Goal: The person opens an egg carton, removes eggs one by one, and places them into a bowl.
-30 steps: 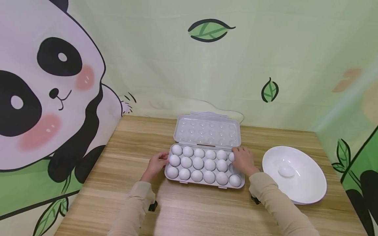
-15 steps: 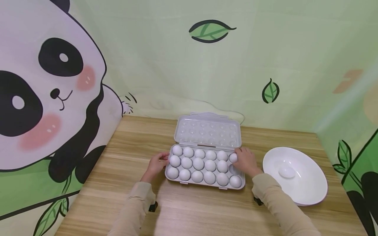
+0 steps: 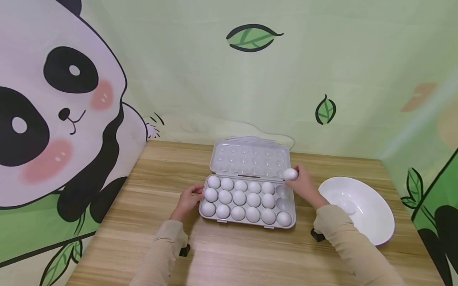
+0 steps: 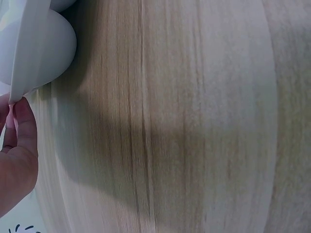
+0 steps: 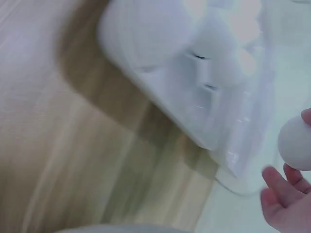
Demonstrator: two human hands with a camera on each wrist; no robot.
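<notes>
An egg box [image 3: 247, 225] of pale plastic lies with its lid [image 3: 250, 157] folded back toward the wall. White eggs [image 3: 239, 197] fill its cups except two at the right end, in the back and middle rows. My right hand [image 3: 302, 183] holds one egg [image 3: 291, 174] between thumb and fingers, raised by the box's back right corner; the right wrist view shows this egg [image 5: 296, 143] too. At the left end my left hand [image 3: 188, 201] pinches the box's rim, its fingertips [image 4: 23, 109] at the edge in the left wrist view.
To the right stands a large white bowl [image 3: 379, 214] with one egg [image 3: 348, 205] in it, partly behind my right sleeve [image 3: 343, 230]. A thin cable [image 3: 291, 139] runs along the wall behind the box. The wooden table [image 3: 232, 258] meets a printed cloth backdrop.
My right hand has lifted an egg out of the back right cup and moved up and to the right, leaving that cup bare. My left hand has stayed at the rim.
</notes>
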